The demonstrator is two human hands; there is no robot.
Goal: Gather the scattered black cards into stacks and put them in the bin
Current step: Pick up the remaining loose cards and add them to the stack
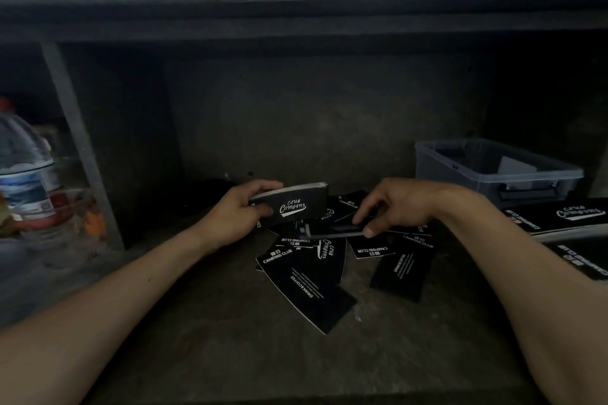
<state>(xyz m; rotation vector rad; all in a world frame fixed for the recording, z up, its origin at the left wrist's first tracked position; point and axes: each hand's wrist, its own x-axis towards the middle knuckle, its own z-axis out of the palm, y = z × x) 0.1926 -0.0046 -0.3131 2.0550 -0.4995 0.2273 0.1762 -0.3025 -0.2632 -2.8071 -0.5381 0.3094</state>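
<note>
My left hand (pixel 241 210) grips a thick stack of black cards (pixel 294 202) with white "Club Camping" lettering, held just above the dark floor. My right hand (pixel 394 207) pinches a few black cards (pixel 332 231) between thumb and fingers, edge-on to me, close to the right of the stack. Below both hands several loose black cards (pixel 309 276) lie scattered and overlapping on the floor. A clear plastic bin (pixel 493 171) stands at the right against the wall, with something pale inside.
More black card stacks (pixel 566 217) lie at the right edge beside the bin. A large water bottle (pixel 23 168) with a red cap stands at the left behind a metal post (pixel 75 141). A dark concrete ledge overhangs the recess.
</note>
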